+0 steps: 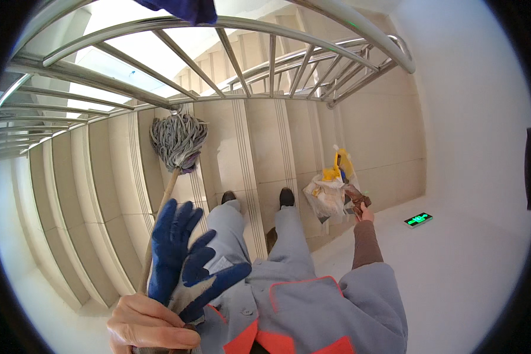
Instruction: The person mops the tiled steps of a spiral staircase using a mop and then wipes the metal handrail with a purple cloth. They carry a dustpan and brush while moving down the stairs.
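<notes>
My left hand [152, 325] is closed on a pair of blue-coated work gloves [177, 261], which stand up from it with their fingers spread. A wooden mop handle [166, 194] runs down behind the gloves to this hand; whether the fingers also grip it is hidden. Its grey string mop head [179, 139] rests on a stair tread by the railing. Out to the right, my right hand [365, 214] holds a brown, crumpled plastic piece [357, 194] at a translucent plastic bag [325, 197]. Yellow packaging [332, 174] sticks out of the bag's top.
Tiled stairs [223, 146] with grooved edges pass under my shoes [286, 197]. A stainless-steel railing [272, 66] borders them, with a dark purple cloth [188, 9] over it. At right are a tiled landing [380, 132], a white wall [469, 146] and a lit green exit sign [418, 219].
</notes>
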A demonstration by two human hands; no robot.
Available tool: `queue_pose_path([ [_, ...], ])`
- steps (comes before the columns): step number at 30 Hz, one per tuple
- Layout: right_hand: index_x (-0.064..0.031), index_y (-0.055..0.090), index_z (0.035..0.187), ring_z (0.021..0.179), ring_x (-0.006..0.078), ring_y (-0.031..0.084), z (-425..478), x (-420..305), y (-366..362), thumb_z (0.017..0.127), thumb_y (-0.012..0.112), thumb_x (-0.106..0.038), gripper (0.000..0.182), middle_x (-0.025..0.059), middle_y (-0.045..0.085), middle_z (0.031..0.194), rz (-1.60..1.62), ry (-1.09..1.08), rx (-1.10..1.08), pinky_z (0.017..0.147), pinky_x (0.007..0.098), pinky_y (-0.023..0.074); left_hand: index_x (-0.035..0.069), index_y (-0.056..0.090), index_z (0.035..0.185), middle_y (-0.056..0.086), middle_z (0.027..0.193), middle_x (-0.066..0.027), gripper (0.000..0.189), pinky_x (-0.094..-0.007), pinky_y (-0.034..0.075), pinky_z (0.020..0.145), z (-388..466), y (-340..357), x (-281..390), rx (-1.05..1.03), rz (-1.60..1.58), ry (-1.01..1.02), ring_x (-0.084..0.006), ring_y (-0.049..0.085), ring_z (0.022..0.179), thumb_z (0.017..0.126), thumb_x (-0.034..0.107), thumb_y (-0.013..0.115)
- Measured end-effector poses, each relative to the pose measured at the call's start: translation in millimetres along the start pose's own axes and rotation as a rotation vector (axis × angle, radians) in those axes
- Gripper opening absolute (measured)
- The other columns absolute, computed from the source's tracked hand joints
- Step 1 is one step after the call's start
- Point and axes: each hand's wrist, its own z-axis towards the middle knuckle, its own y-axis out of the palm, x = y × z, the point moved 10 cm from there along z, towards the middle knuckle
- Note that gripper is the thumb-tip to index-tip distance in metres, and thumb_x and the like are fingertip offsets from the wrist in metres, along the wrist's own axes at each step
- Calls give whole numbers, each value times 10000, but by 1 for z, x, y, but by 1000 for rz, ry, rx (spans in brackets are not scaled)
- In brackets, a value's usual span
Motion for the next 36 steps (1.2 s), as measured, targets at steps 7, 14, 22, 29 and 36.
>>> queue_pose_path([
  [7, -103, 638, 996, 788, 139, 580, 65, 13, 81, 847, 723, -412, 354, 17, 650, 911, -56, 56, -151, 715, 316, 472, 24, 603, 1046, 563, 930, -136, 384, -289, 413, 706, 47, 53, -17, 111, -4, -329, -212, 529, 787, 832, 330, 693],
  [14, -100, 590, 1128, 974, 144, 524, 88, -4, 151, 855, 716, -384, 414, 17, 597, 1086, -33, 81, -175, 835, 331, 438, 15, 606, 1030, 578, 915, -148, 365, -294, 423, 695, 54, 67, -53, 115, 49, -347, -221, 540, 781, 863, 337, 652],
  [22, -101, 600, 1107, 962, 144, 531, 101, -36, 196, 863, 702, -390, 392, 5, 624, 1055, -77, -36, -270, 807, 328, 427, 12, 604, 1025, 581, 908, -138, 208, -286, 436, 681, 56, 76, -79, 126, 77, -363, -221, 553, 782, 866, 141, 641],
  [29, -44, 626, 1119, 907, 211, 564, 99, -36, 169, 890, 628, -427, 446, 67, 629, 1060, -450, -182, -374, 793, 378, 456, 41, 609, 1030, 586, 903, -129, 203, -282, 443, 680, 40, 72, -41, 160, 37, -359, -212, 561, 761, 837, 75, 663],
  [36, -37, 637, 1192, 1085, 268, 617, 34, 6, 68, 848, 628, -329, 451, 144, 665, 1147, -812, -434, -268, 925, 383, 469, 40, 606, 1056, 593, 931, -143, 267, -306, 453, 679, 46, 52, 53, 104, 77, -234, -229, 573, 780, 812, 109, 687],
])
